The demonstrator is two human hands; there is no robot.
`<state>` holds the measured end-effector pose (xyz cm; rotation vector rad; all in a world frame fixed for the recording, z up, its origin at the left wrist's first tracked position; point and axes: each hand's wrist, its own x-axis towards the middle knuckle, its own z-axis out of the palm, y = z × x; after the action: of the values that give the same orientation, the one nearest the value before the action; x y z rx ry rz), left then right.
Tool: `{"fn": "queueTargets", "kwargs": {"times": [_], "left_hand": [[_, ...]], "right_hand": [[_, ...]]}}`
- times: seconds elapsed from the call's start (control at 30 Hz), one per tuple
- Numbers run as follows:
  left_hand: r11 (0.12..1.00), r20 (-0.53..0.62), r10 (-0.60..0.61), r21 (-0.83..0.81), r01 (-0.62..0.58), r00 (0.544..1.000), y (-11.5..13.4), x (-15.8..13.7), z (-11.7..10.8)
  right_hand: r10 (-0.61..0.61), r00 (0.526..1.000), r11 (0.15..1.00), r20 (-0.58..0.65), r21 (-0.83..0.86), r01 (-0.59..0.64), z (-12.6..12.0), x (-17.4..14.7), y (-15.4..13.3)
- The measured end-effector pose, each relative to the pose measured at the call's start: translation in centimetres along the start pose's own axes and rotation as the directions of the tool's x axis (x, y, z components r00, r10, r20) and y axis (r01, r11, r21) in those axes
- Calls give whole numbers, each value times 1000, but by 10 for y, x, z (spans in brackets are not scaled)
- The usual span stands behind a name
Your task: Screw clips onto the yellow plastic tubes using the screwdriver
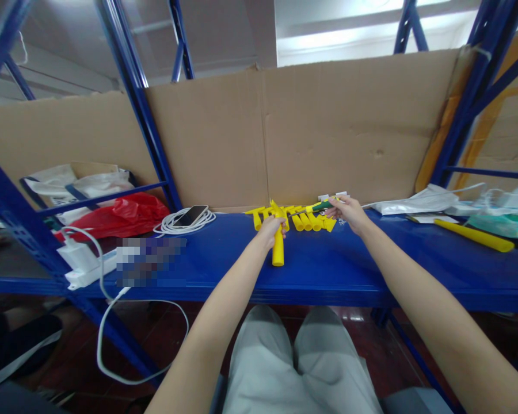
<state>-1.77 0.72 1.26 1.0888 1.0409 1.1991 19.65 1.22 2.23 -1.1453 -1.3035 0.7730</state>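
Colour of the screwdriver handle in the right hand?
The handle is green with yellow; best seen in the head view.

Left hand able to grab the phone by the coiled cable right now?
Probably not: the left hand grips a yellow part, so it would likely need freeing first. The phone itself looks uncovered.

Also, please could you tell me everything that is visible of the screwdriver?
The screwdriver has a green handle with yellow sections, plastic by its look, and a thin, dark-looking shaft. The right hand grips the handle's rear end, partly covering it. It is tilted only slightly, over the blue shelf, its shaft pointing left toward the yellow tubular part in the left hand. Whether the tip touches that part is too small to tell.
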Motion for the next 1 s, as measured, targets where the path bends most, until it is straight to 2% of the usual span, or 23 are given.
{"fn": "queueTargets", "kwargs": {"times": [0.13,0.27,0.43,0.5,0.6,0.77,0.9,1.0], "left_hand": [[1000,-19,5,11,-5,1000,0,0,0],[1000,-15,9,28,-9,1000,0,-1,1],[999,8,29,45,-29,1000,-1,-2,1],[998,17,38,58,-39,999,-1,-3,1],[995,46,36,93,-40,998,0,-5,1],[973,151,-31,230,-4,988,1,-11,4],[949,249,-50,314,-32,967,-1,-17,6],[903,293,14,407,-138,956,-4,-19,5]], "right_hand": [[28,999,999,15,16,-28,-2,-2,-3],[78,990,996,117,-51,-73,2,-4,-2],[95,966,988,241,-143,-62,4,-6,1],[121,947,981,298,-179,-69,2,-7,1],[207,893,958,399,-266,-103,1,-9,2],[298,818,912,492,-401,-90,0,-11,10],[276,826,875,492,-484,-4,-2,-7,18],[259,839,856,478,-516,29,-4,-5,21]]}}
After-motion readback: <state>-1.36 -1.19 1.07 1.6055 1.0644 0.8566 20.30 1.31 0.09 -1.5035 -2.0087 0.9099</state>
